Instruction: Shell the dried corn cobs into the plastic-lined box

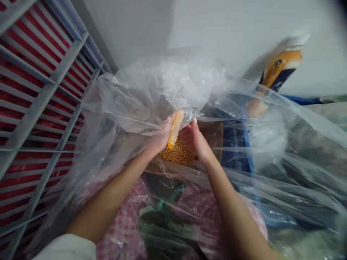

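Note:
My left hand [159, 139] is closed round a yellow corn cob [175, 128], held upright inside a large clear plastic bag [130, 104]. My right hand [193, 141] is beside the cob with its palm turned toward it, fingers curved and apart, holding nothing that I can see. Below both hands lies a heap of loose yellow-brown kernels [177, 154] in a brown container [214, 135]. The plastic partly veils my left hand and forearm.
A grey metal grille [40, 94] over something red stands on the left. A blurred orange and dark blue packet [279, 70] rises at the upper right against a white wall. Pink checked cloth [127, 224] and a blue object [235, 148] lie under the plastic.

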{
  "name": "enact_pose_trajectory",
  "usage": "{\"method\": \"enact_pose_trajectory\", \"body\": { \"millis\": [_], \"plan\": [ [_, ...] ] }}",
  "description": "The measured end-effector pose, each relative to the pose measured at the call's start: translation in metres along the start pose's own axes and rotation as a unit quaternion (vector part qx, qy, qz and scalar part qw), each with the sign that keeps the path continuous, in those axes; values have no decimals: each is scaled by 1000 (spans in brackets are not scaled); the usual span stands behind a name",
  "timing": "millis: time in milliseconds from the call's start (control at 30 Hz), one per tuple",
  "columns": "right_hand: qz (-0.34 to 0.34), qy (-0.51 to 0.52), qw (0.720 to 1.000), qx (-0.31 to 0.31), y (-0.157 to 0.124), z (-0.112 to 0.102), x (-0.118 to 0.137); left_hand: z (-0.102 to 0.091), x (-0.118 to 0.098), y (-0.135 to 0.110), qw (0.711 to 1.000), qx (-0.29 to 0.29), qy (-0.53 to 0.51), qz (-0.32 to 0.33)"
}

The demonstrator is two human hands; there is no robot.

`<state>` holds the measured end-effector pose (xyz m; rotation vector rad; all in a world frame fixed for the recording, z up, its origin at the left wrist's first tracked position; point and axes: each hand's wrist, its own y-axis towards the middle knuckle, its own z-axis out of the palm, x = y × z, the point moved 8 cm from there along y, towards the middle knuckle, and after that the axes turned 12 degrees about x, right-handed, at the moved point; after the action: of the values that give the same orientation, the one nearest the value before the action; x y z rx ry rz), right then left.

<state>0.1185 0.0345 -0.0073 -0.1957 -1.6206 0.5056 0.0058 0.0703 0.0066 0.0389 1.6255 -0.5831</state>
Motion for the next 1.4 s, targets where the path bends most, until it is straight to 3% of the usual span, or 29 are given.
{"method": "enact_pose_trajectory", "body": {
  "millis": [133,267,400,500,600,700,833,1000,1233,1300,1400],
  "plan": [
    [-23,-105,989,-99,-10,10,6,10,6,-11,990,-15,139,26],
    [38,-196,966,-166,-20,9,3,21,17,-19,984,-23,170,38],
    [75,-241,955,-156,-20,4,-1,28,21,-22,983,-38,174,31],
    [46,-174,975,-131,-17,3,-4,35,19,-26,989,-28,137,44],
    [21,-114,980,-161,-19,-3,-5,41,25,-29,996,-31,73,40],
    [26,-193,959,-204,-24,-7,0,46,34,-27,999,-28,16,41],
    [43,-299,935,-188,-23,-2,4,47,42,-25,998,-27,-15,56],
    [57,-289,937,-188,-17,-2,-8,42,47,-22,996,-52,-3,76],
    [22,-299,930,-214,-14,-4,-13,41,58,-12,994,-50,-43,82],
    [13,-302,928,-217,-14,-4,-12,42,60,-10,995,-41,-57,71],
    [-2,-290,931,-221,-15,-5,-10,44,68,-10,994,-23,-108,-8]
  ]
}}
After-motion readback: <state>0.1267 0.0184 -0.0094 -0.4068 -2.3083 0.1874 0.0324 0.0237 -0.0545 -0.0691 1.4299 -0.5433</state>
